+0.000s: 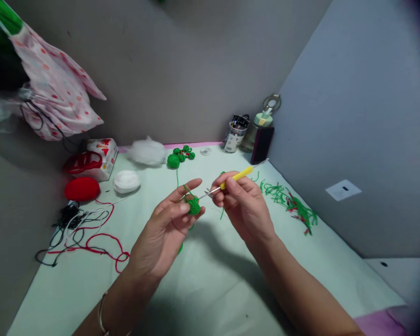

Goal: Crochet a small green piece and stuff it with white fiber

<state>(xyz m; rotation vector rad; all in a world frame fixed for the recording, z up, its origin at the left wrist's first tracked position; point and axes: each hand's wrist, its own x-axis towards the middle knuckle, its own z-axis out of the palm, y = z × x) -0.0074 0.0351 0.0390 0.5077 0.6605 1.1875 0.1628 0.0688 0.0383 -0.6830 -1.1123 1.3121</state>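
My left hand (167, 224) pinches a small green crochet piece (194, 206) between thumb and fingers, with green yarn looped over the raised index finger. From there the strand runs back to a green yarn ball (173, 161). In my right hand (245, 200) is a crochet hook (243, 173) with a yellow handle, gripped like a pencil. Its metal shaft points left, and the tip reaches the edge of the green piece. Partly hidden behind my right fingers are what look like the tips of scissors (207, 192).
White yarn (126, 181), red yarn (82, 189) and tangled strands lie left. Stuffing (147, 151), a tissue box (106, 161) and small green crochet pieces (184, 153) sit behind. A pen holder (235, 135), bottle (255, 133) and phone (262, 145) stand back right, yarn scraps (294, 205) right.
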